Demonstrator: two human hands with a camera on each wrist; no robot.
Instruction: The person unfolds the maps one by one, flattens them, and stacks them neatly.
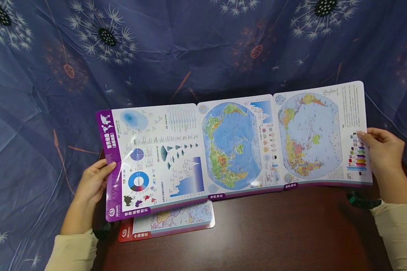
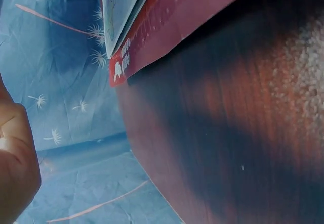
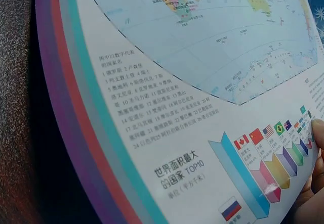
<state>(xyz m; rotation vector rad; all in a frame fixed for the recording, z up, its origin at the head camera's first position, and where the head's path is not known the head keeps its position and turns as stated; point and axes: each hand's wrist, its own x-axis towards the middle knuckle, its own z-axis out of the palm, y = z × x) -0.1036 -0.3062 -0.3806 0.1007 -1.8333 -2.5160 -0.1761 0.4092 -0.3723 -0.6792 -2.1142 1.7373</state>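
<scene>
A long fold-out world map [image 1: 234,146] is spread in three panels between my two hands, with a purple band on its left end and purple trim along the near edge. My left hand [image 1: 91,182] pinches the purple end, thumb on the printed face. The right hand [image 1: 384,150] grips the far right end, thumb on top beside the coloured ribbon chart and fingers behind. Flags and a country list show on that panel [image 3: 157,107] in the right wrist view, with a thumb [image 3: 317,133] at its edge. Only part of the left hand [image 2: 17,168] appears in the left wrist view.
A second, folded map with a red border [image 1: 208,218] lies on the dark wooden table [image 1: 274,229], partly covered by the world map's left panel. Behind the table hangs a blue cloth [image 1: 196,49] with dandelion prints.
</scene>
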